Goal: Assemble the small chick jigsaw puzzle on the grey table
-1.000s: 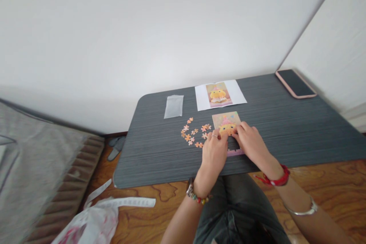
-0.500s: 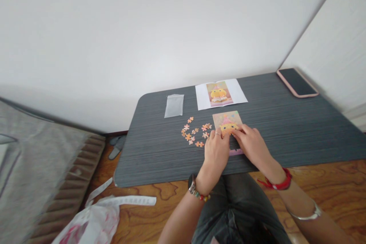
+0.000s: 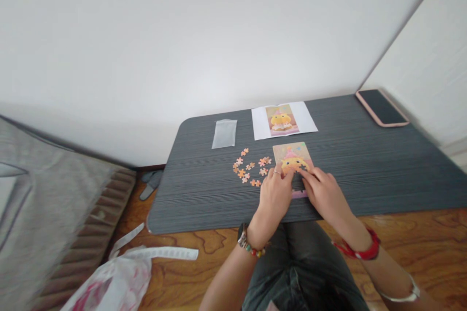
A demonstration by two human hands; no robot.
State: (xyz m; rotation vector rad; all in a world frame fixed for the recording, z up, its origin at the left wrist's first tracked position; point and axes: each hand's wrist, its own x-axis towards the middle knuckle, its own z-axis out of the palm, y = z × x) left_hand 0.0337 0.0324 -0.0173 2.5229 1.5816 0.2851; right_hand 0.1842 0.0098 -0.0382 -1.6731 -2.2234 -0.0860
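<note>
A partly assembled jigsaw puzzle (image 3: 292, 157) with a yellow chick picture lies on the dark grey table (image 3: 365, 175). My left hand (image 3: 274, 195) rests on the puzzle's lower left edge, fingertips pressing down, a ring on one finger. My right hand (image 3: 323, 193) lies flat over the puzzle's lower right part, fingers pointing toward the chick. Both hands cover the puzzle's lower half. Several loose orange puzzle pieces (image 3: 250, 171) lie scattered just left of my left hand.
A printed reference sheet (image 3: 283, 120) with the same chick lies behind the puzzle. A clear plastic bag (image 3: 224, 133) sits to its left. A phone in a pink case (image 3: 381, 107) lies at the table's far right. A white plastic bag (image 3: 113, 279) lies on the wooden floor.
Both hands stay on the puzzle; my right hand has slid slightly left and down over its lower part. The view has shifted a little.
</note>
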